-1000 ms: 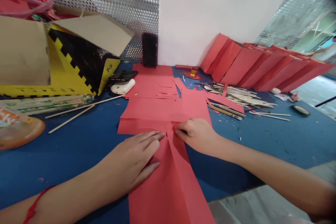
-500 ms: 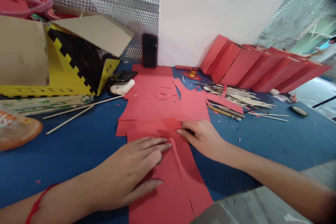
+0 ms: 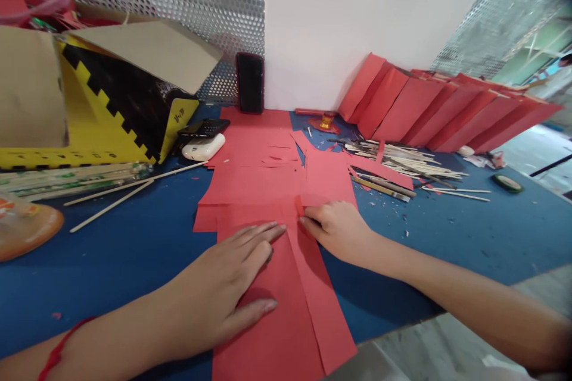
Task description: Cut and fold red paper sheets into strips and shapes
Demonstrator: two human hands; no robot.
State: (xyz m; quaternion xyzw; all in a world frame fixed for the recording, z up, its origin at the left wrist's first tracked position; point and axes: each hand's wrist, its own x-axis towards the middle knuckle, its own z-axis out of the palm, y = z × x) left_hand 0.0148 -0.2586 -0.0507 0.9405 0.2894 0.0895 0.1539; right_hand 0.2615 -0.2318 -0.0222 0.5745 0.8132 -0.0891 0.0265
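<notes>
Red paper sheets (image 3: 263,339) lie over one another down the middle of the blue table. My left hand (image 3: 232,286) rests palm down on the near sheet, thumb spread from the fingers. My right hand (image 3: 335,229) pinches a red paper strip (image 3: 300,205) at its fingertips, just beyond the left fingertips. A long slit or paper edge runs from there towards me, with a narrower red piece (image 3: 322,303) on its right side.
Folded red paper pieces (image 3: 415,107) stand in a row at the back right. Thin sticks (image 3: 402,161) lie before them. A phone (image 3: 250,83) leans at the back. A yellow and black box (image 3: 120,101), a white case (image 3: 203,147) and a bottle (image 3: 31,226) are on the left.
The small curled strip between my hands no longer shows; a long edge shows on the near sheet instead. My right hand has shifted slightly left, still pinching. My left hand stays flat, slightly farther forward.
</notes>
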